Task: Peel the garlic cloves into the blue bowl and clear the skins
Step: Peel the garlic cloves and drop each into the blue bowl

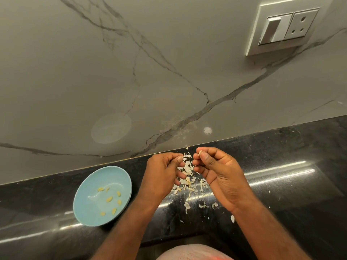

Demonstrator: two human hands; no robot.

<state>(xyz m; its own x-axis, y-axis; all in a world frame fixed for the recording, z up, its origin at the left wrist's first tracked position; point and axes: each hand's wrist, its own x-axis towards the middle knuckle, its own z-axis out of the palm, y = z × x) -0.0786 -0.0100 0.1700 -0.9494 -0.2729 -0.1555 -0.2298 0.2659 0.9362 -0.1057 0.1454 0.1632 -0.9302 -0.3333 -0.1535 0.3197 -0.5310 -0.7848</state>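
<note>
Right hand (216, 171) pinches a garlic clove (200, 152); left hand (162, 173), curled, holds nothing visible. Peeling underway; next, probably drop it into the blue bowl (90, 212).

Home kitchen: black countertop (281, 166), marble backsplash (93, 72), wall socket (287, 27).

Glossy black stone counter (281, 166) mirrors light; grey-veined marble-look wall (112, 72) behind; papery skins (187, 177) at three o'clock of the smooth matt bowl (84, 209).
</note>
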